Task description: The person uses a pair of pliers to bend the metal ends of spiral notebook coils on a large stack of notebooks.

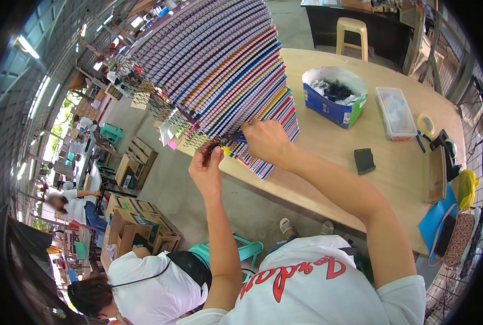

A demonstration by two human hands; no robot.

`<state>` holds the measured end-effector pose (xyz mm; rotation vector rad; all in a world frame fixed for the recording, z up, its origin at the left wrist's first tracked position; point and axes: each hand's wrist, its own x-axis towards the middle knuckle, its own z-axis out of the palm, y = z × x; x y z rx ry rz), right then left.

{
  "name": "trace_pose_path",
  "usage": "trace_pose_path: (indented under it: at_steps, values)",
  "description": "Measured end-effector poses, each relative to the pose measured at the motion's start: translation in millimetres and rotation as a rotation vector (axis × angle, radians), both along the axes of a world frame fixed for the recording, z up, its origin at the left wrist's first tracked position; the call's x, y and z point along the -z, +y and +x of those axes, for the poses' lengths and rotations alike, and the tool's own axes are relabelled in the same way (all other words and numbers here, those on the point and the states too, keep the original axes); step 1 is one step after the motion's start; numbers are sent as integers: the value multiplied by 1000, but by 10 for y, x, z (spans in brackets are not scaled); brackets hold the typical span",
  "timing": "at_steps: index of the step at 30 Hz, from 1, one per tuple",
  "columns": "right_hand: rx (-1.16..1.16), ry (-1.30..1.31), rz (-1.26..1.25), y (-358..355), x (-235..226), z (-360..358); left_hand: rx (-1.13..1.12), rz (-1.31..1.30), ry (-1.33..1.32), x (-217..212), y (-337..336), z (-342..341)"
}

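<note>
1. Workshop space under a metal roof fills the frame, with a pale wooden worktop [361, 189] running from centre to the right and bare concrete floor below it.
2. Nearest, at the lower edge, sits the person's own white shirt with red lettering; both forearms rise from it toward the middle of the frame.
3. Lower left, a co-worker in a white shirt [149, 287] bends beside open cardboard boxes [138, 227] and a teal plastic stool [247, 250].
4. Left hand [207, 167], just left of centre, has its fingertips pinched shut on a dark wire spiral binding [211, 145] at the worktop's edge.
5. Right hand [266, 140] is curled closed around a blue-handled tool [238, 137], resting against the bottom of a tall leaning stack of spiral-bound notebooks [225, 65]; what the tool is exactly cannot be told.
6. That stack stands between the hands and the upper left of the frame and hides the worktop behind it; loose wire coils [144, 95] trail off to its left.
7. Right of centre lie a small black pouch [364, 161], a blue cardboard box [333, 97] of dark pieces and paper, and a clear plastic container [395, 112].
8. Far right edge holds a tape roll [426, 124], a blue folder [439, 216] and a patterned case [461, 238].
9. Farthest, top centre, a yellowish stool [352, 33] stands before a dark counter [361, 24].
</note>
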<state>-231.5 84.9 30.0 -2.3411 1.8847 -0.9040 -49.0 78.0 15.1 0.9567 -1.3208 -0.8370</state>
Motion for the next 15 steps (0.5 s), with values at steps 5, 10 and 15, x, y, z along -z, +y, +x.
trace_pose_path:
  at_steps: [5, 10, 15]
  values:
    - [-27, -51, 17, 78, -22, -27, -20, 42, 50, -19, -15, -3]
    - [80, -7, -143, 190, -47, -5, -17, 54, 52, -17, -4, -2]
    - [106, 16, -164, 187, -74, 30, -26, 46, 67, -69, 11, -15]
